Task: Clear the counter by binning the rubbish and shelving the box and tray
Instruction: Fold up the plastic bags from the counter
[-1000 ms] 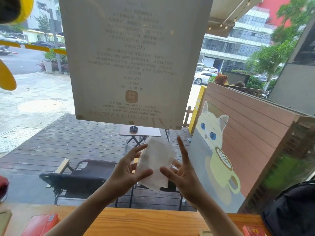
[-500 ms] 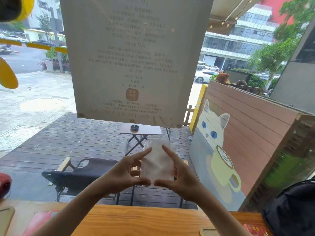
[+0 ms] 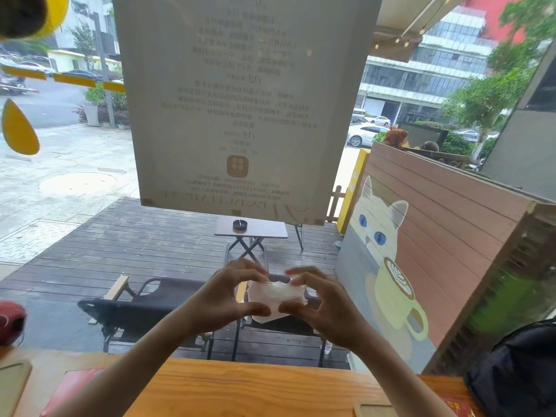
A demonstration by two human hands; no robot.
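A white paper napkin (image 3: pixel 272 296) is held up above the wooden counter (image 3: pixel 240 386), folded into a small wad. My left hand (image 3: pixel 225 296) pinches its left side with thumb below and fingers on top. My right hand (image 3: pixel 325 305) grips its right side the same way. A red box (image 3: pixel 72 386) lies on the counter at the lower left, partly behind my left forearm. Part of a wooden tray (image 3: pixel 13 383) shows at the far left edge.
A window with a hanging paper notice (image 3: pixel 240 100) rises right behind the counter. A black bag (image 3: pixel 517 371) sits at the right end. A red packet (image 3: pixel 460 407) and a small wooden piece (image 3: pixel 373 410) lie at the lower right. A dark red object (image 3: pixel 10 323) sits at the far left.
The napkin was spread tall between both hands; now it is folded down into a compact wad. Both hands have closed in and their fingers have curled over it.
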